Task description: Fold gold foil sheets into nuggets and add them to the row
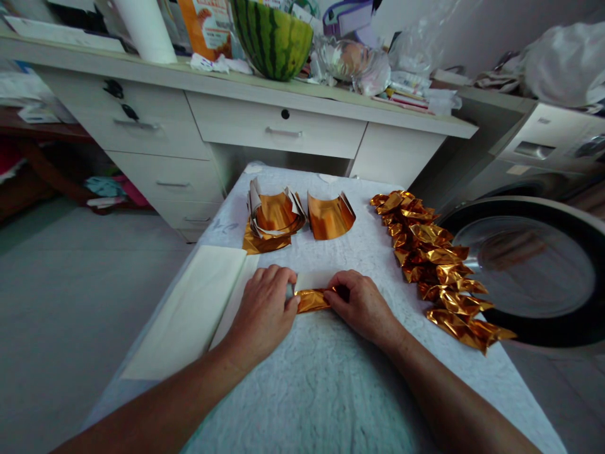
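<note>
A narrow folded strip of shiny gold foil paper (pixel 312 301) lies across the middle of the cloth-covered table, with a pale sheet edge (pixel 314 279) just behind it. My left hand (pixel 270 306) pinches the strip's left end, its thumb at the front edge. At the right end, the closed fingers of my right hand (pixel 359 302) grip the foil. Behind my hands stand a curled stack of gold sheets (pixel 275 213) and, to its right, a single curved gold sheet (pixel 331 216). White paper (pixel 189 309) lies beside my left forearm.
A long row of folded gold foil pieces (pixel 430 255) runs along the table's right side. Beyond the table is a white desk (pixel 283 129) holding a cut watermelon (pixel 271 38). An open washing machine door (pixel 534 268) stands at the right.
</note>
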The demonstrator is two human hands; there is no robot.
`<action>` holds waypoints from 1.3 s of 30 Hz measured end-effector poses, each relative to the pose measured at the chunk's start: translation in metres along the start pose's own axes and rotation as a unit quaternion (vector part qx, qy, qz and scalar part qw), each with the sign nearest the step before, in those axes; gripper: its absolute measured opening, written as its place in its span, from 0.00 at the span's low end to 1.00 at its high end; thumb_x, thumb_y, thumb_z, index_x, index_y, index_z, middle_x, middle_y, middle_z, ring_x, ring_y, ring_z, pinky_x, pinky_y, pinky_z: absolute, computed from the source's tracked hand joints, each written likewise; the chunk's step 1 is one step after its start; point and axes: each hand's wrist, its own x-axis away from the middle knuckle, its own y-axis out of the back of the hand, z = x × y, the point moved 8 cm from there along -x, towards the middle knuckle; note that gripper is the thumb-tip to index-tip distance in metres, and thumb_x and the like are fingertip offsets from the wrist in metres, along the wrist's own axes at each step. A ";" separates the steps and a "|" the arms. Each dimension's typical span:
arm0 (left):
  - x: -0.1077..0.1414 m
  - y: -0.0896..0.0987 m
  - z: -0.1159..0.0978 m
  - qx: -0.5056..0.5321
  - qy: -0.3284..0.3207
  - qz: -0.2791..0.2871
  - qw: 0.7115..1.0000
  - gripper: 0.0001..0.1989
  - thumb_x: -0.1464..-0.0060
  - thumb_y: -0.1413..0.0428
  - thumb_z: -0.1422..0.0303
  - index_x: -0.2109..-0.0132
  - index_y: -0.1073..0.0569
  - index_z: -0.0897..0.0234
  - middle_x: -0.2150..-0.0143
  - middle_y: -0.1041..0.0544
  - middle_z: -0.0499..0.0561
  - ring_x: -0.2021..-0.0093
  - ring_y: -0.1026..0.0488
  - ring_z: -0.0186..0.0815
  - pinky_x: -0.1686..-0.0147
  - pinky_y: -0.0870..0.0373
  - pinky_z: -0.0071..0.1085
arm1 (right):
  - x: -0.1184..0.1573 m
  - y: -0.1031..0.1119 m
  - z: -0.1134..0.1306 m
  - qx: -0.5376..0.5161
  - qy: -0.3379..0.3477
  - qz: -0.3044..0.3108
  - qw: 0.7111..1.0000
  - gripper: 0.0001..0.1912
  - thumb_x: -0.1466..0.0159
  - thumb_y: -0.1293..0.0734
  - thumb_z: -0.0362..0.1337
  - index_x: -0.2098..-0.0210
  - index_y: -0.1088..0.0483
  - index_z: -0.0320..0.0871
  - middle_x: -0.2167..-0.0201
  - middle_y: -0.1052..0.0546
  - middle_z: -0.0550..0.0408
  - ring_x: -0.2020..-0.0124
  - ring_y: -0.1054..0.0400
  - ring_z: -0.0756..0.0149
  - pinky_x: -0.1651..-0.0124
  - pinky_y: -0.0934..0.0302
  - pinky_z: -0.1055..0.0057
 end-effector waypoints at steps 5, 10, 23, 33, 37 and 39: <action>0.000 -0.001 0.000 -0.006 0.002 -0.001 1.000 0.07 0.47 0.45 0.74 0.60 0.34 0.61 0.58 0.29 0.52 0.55 0.34 0.44 0.53 0.36 0.42 | 0.000 0.000 -0.002 -0.005 -0.013 0.001 1.000 0.03 0.41 0.33 0.32 0.72 0.28 0.42 0.74 0.26 0.56 0.71 0.34 0.68 0.67 0.44 0.72; 0.001 -0.002 0.001 -0.010 0.001 0.000 1.000 0.07 0.46 0.45 0.74 0.59 0.34 0.62 0.58 0.29 0.52 0.55 0.35 0.44 0.52 0.36 0.43 | 0.000 -0.001 -0.004 -0.001 -0.015 -0.001 1.000 0.03 0.41 0.33 0.32 0.72 0.28 0.42 0.74 0.26 0.57 0.72 0.35 0.68 0.67 0.45 0.72; 0.000 -0.002 -0.001 -0.025 -0.007 -0.006 1.000 0.07 0.46 0.45 0.74 0.59 0.34 0.62 0.59 0.29 0.52 0.55 0.34 0.44 0.53 0.35 0.43 | -0.001 -0.002 -0.003 0.004 -0.023 0.004 1.000 0.04 0.41 0.33 0.33 0.73 0.28 0.42 0.76 0.27 0.58 0.74 0.36 0.70 0.69 0.46 0.73; 0.001 -0.004 0.002 -0.026 -0.007 -0.010 1.000 0.07 0.46 0.46 0.73 0.59 0.34 0.62 0.58 0.29 0.52 0.54 0.34 0.44 0.52 0.36 0.43 | -0.002 -0.001 -0.004 0.003 -0.026 0.003 1.000 0.04 0.41 0.33 0.33 0.73 0.27 0.42 0.76 0.26 0.57 0.74 0.35 0.70 0.69 0.46 0.73; 0.001 -0.004 0.001 -0.026 -0.003 -0.004 1.000 0.07 0.46 0.45 0.73 0.59 0.34 0.62 0.58 0.29 0.52 0.55 0.35 0.44 0.53 0.36 0.42 | -0.002 -0.001 -0.004 0.008 -0.028 0.005 1.000 0.04 0.42 0.33 0.32 0.73 0.27 0.42 0.76 0.26 0.58 0.74 0.35 0.70 0.69 0.46 0.73; 0.000 -0.003 0.001 -0.026 -0.003 -0.003 1.000 0.08 0.46 0.46 0.74 0.59 0.34 0.62 0.58 0.29 0.53 0.55 0.35 0.44 0.52 0.36 0.43 | -0.002 -0.001 -0.003 0.008 -0.031 0.008 0.999 0.04 0.42 0.33 0.32 0.74 0.28 0.42 0.77 0.27 0.58 0.75 0.36 0.70 0.69 0.47 0.73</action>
